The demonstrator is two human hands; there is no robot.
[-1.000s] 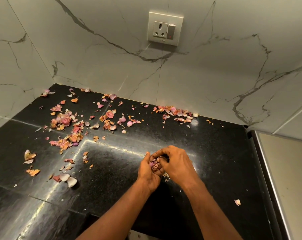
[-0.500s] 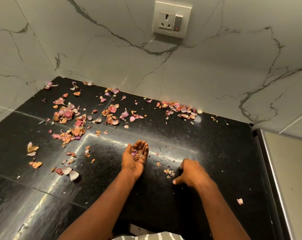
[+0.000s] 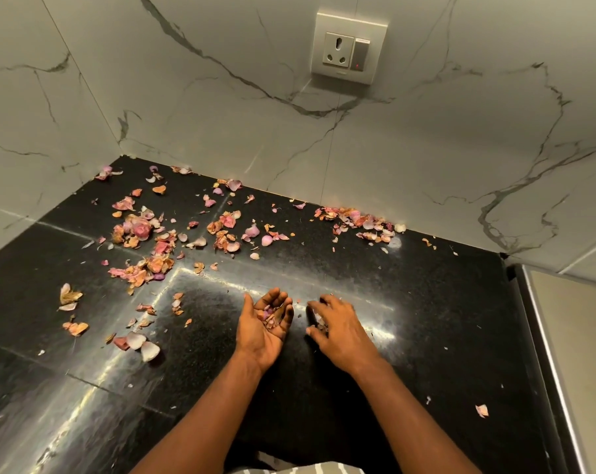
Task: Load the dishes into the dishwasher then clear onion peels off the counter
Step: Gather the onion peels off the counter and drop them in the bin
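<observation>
Step in hand: the peel-clearing part of the task; no dishes or dishwasher in view.

Left hand (image 3: 265, 325): palm up, low over the counter (image 3: 426, 302), fingers loosely cupped round a small heap of peels; you are using it as the scoop.

Right hand (image 3: 337, 323): palm down just beside the left, fingers curled and raking a few scraps (image 3: 318, 318) under the fingertips. Whether it actually pinches them, I cannot tell.

Peels (image 3: 146, 248): most lie well apart from your hands, thick at the back left, with a second drift (image 3: 361, 222) against the wall below the socket (image 3: 349, 49). A loose group (image 3: 135, 342) sits near left, one stray (image 3: 481, 410) near right.

Next move, by my reckoning: sweep the scraps into the cupped palm, then reach back left for the thick patch. Keep the left palm level; the skins look light and would probably spill easily.
</observation>
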